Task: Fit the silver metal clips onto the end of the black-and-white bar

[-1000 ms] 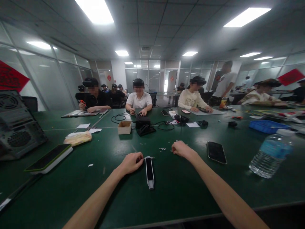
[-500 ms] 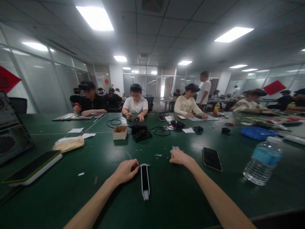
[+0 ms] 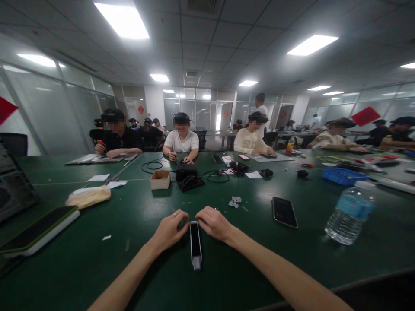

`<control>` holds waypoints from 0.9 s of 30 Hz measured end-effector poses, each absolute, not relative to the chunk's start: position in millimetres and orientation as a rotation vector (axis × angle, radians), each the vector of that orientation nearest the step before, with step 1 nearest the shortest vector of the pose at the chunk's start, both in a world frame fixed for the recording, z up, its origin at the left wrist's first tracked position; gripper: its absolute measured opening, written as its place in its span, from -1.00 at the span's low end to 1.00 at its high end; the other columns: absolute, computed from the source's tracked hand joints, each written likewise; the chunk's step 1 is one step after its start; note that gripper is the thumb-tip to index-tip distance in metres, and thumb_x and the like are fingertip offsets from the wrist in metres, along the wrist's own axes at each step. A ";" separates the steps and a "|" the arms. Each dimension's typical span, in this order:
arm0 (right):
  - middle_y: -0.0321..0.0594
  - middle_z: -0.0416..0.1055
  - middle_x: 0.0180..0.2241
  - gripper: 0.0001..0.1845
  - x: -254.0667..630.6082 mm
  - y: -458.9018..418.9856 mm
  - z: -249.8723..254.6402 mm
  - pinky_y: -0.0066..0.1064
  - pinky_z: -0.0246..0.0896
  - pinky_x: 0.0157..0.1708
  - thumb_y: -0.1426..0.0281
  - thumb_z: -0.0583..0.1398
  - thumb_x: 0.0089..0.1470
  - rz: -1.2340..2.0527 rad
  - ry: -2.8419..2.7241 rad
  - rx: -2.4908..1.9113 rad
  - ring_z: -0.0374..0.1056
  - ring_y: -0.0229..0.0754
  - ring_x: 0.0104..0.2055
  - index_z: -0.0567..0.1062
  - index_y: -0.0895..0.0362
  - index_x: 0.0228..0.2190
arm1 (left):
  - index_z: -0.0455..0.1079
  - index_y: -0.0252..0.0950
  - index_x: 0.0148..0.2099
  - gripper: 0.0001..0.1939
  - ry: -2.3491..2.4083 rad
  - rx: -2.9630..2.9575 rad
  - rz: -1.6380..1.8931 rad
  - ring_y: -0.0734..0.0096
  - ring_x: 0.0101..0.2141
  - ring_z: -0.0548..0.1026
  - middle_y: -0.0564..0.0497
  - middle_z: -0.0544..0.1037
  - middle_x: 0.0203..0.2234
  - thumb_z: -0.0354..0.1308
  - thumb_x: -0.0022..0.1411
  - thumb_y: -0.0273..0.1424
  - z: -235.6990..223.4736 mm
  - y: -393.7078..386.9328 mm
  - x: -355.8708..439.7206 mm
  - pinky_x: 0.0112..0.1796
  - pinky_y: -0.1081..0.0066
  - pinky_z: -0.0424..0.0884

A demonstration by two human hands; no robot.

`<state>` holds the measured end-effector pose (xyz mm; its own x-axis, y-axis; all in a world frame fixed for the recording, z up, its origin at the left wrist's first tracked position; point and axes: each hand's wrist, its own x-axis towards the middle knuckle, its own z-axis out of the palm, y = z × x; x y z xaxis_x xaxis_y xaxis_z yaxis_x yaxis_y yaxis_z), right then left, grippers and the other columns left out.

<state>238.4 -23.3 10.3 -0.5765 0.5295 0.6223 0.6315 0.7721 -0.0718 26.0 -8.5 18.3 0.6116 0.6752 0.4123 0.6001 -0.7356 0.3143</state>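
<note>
A long, narrow device [image 3: 195,248] with a black face and white frame lies on the green table, its far end between my hands. My left hand [image 3: 170,229], a ring on one finger, is curled at that end's left side, thumb and fingertips close together. On the right side, my right hand [image 3: 215,222] has its fingers bent with the tips by the same end. Whatever either hand pinches is too small or hidden to make out. Several small whitish pieces [image 3: 235,201] lie beyond my right hand.
A phone [image 3: 284,211] and a water bottle [image 3: 350,214] stand to the right, a blue tray [image 3: 343,176] behind them. At left are a green-edged device [image 3: 35,231] and a crumpled packet [image 3: 88,196]. A small box [image 3: 160,179] lies ahead; several people sit across the table.
My right hand has moved left, from the small whitish pieces to the far end of the narrow device. My left hand stays beside it. The view has shifted slightly.
</note>
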 end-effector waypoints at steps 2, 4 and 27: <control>-0.13 0.41 -0.35 -0.87 229.9 -27.2 4.6 -0.39 0.26 -0.25 0.50 0.05 0.18 -0.201 -2.293 -0.760 0.29 -0.20 -0.29 0.40 0.21 -0.31 | 0.31 -0.28 -0.19 -0.84 0.958 2.733 0.823 0.45 -0.40 0.41 0.01 0.44 -0.34 -0.06 0.27 -0.36 16.5 -10.7 28.0 -0.36 0.48 0.30; -0.14 0.40 -0.37 -0.85 226.0 -30.3 0.0 -0.38 0.26 -0.27 0.48 0.02 0.20 -0.184 -2.253 -0.701 0.28 -0.20 -0.31 0.39 0.20 -0.32 | 0.31 -0.28 -0.22 -0.86 0.901 2.760 0.855 0.46 -0.38 0.41 0.01 0.44 -0.35 -0.06 0.27 -0.40 14.6 -12.5 29.8 -0.35 0.50 0.30; -0.13 0.39 -0.26 -0.78 247.0 -31.8 7.7 -0.29 0.17 -0.13 0.40 0.05 0.20 -0.019 -2.435 -1.306 0.27 -0.16 -0.19 0.47 0.19 -0.25 | 0.32 -0.28 -0.30 -0.86 1.168 2.715 0.513 0.40 -0.41 0.40 0.01 0.46 -0.42 -0.07 0.20 -0.47 18.3 -2.7 16.1 -0.36 0.45 0.29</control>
